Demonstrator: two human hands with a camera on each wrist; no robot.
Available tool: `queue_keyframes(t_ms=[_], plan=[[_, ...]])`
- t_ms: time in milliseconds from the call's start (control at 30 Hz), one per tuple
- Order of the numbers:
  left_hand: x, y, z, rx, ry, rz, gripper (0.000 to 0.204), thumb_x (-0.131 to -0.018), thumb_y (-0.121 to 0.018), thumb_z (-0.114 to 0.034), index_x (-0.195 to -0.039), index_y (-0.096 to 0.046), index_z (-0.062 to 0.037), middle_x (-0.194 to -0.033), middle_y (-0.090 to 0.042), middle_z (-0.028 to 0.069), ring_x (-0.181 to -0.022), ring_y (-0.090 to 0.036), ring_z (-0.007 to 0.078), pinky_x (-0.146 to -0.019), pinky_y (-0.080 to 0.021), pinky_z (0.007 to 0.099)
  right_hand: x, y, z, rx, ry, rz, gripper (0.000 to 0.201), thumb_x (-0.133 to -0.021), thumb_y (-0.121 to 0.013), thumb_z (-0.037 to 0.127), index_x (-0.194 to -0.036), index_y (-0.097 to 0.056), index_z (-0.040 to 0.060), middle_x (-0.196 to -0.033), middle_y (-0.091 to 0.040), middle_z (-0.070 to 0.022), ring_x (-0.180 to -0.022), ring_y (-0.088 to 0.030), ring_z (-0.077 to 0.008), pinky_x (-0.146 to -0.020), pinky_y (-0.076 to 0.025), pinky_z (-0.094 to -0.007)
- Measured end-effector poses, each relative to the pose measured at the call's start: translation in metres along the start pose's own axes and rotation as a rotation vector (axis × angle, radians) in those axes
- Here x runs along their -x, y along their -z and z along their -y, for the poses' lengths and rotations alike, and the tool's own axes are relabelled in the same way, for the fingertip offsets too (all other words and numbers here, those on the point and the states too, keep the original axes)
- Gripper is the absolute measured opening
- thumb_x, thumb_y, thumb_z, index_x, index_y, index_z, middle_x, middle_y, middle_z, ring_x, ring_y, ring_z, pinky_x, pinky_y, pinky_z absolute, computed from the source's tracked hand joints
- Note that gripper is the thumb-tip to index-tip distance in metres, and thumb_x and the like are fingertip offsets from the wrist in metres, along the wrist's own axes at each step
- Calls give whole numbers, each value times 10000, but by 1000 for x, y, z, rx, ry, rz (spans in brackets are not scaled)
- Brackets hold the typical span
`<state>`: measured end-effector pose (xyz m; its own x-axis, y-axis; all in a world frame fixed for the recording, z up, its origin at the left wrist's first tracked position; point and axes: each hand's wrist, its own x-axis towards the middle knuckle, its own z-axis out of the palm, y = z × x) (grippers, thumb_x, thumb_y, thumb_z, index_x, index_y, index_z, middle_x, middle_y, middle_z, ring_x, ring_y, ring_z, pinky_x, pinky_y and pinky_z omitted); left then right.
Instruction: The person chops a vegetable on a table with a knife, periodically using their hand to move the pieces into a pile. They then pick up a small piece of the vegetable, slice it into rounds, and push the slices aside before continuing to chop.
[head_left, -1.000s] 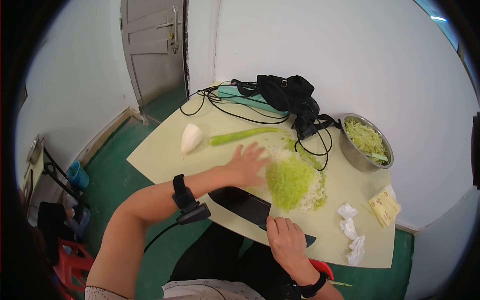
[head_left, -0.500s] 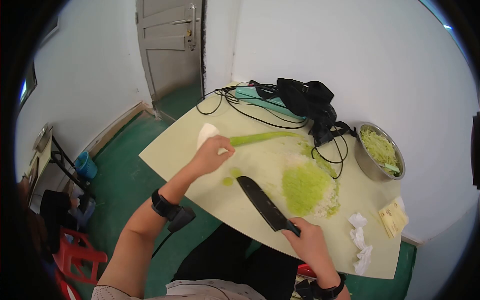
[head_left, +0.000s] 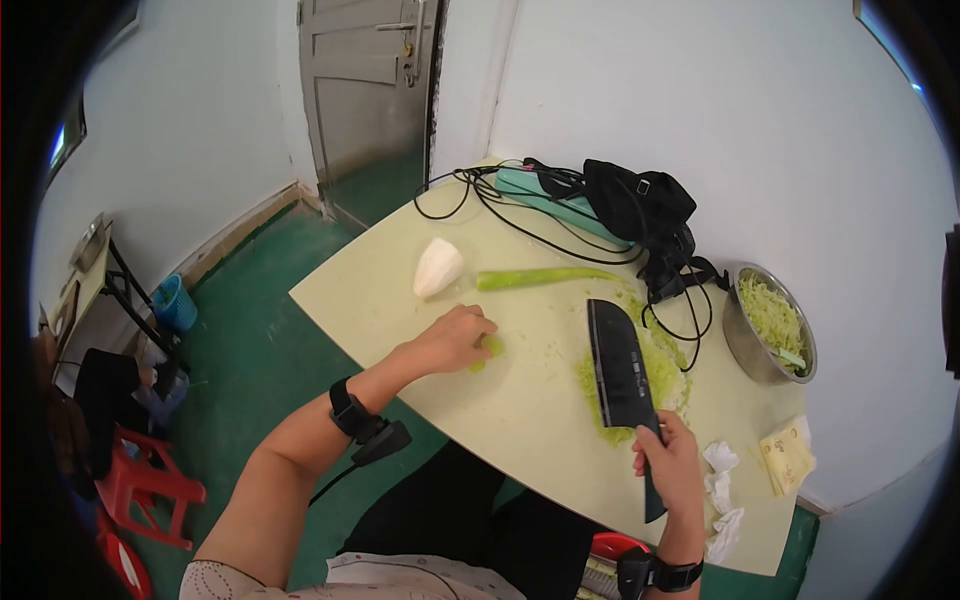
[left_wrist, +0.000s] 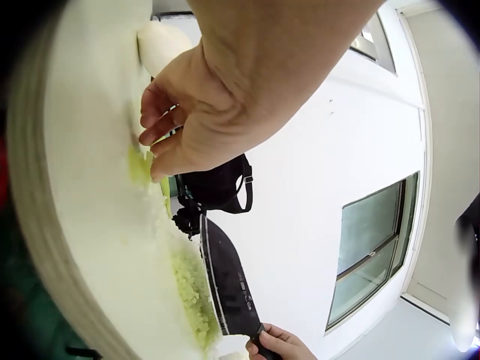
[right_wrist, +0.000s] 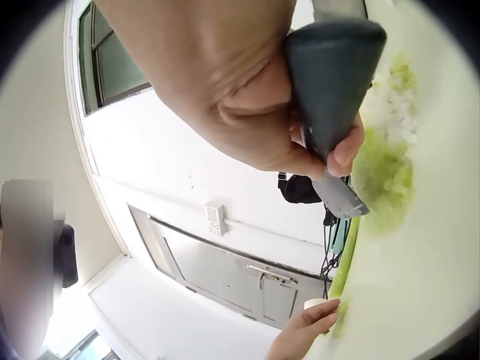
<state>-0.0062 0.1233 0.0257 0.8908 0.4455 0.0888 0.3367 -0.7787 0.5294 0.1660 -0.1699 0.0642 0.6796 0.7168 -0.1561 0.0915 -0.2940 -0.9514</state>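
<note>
My right hand [head_left: 672, 465] grips the dark handle of a black-bladed cleaver [head_left: 620, 365], raised with its blade overlapping the heap of chopped green and white vegetable [head_left: 600, 420] in the head view. My left hand [head_left: 455, 338] reaches down to a few thin round green slices [head_left: 478, 365] on the table [head_left: 400, 340]. In the left wrist view its loosely bent fingers [left_wrist: 154, 112] and thumb stand apart, tips right by a green slice [left_wrist: 139, 166]. Beyond that hand lie a peeled white tapered vegetable [head_left: 438, 268] and a long green stalk [head_left: 540, 278].
A steel bowl [head_left: 745, 345] of shredded green vegetable stands at the right. Black cables and a black bag [head_left: 640, 205] lie over a teal case [head_left: 525, 184] along the back. Crumpled tissues [head_left: 718, 490] and a yellow packet [head_left: 787, 458] are at the right front.
My left hand went from beside the heap to the white vegetable, then back down to the green slices. The cleaver rose from the front edge and swung right, over the heap.
</note>
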Motion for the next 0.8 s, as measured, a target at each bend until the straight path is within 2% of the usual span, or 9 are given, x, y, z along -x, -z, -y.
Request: queue_keyframes(t_ms=[133,233,433,600,700,800], plan=[[-8,-6,3,-14,-34,15,312,-725,-650,-89,-1013,-637,28,-946,-572,163,-929,-553,315,-823,-461,362,7,-24,-2,-106,-71,183,264,-893,-559,69,-1128,-499,-34,-712,-564,-68,-524,-531,-110,-464,-440,-249],[-11,-13,0,-42,-54,-6,295,-717,-643,-77,-990,-637,34,-937,-570,163,-912,-563,321,-801,-464,373,5,-33,-11,-167,-107,235,245,-897,-564,84,-1109,-504,-22,-713,-565,-63,-529,-535,-113,-470,-442,-252],[-16,-14,-5,-82,-28,19,283,-682,-686,-110,-929,-634,19,-895,-594,153,-888,-583,305,-754,-472,371,5,-27,-26,-253,-132,141,203,-903,-559,101,-1073,-512,2,-709,-570,-54,-525,-533,-121,-474,-440,-254],[-33,-7,6,38,48,146,326,-624,-732,-170,-893,-625,-19,-818,-614,133,-829,-595,299,-705,-478,377,12,-17,-42,-324,-100,221,199,-895,-563,86,-1070,-513,5,-714,-565,-60,-523,-526,-122,-471,-438,-256],[-37,-10,3,-69,74,175,320,-617,-724,-164,-888,-620,-28,-856,-623,134,-833,-592,299,-711,-476,377,17,-14,-48,-395,-78,231,208,-895,-569,83,-1080,-516,4,-722,-567,-62,-527,-520,-120,-481,-439,-253],[-30,-19,0,-64,61,59,288,-625,-711,-147,-873,-614,-36,-880,-630,133,-846,-591,293,-714,-474,373,22,-9,-54,-497,-29,225,217,-899,-566,84,-1094,-516,2,-727,-568,-62,-534,-516,-117,-489,-440,-248]])
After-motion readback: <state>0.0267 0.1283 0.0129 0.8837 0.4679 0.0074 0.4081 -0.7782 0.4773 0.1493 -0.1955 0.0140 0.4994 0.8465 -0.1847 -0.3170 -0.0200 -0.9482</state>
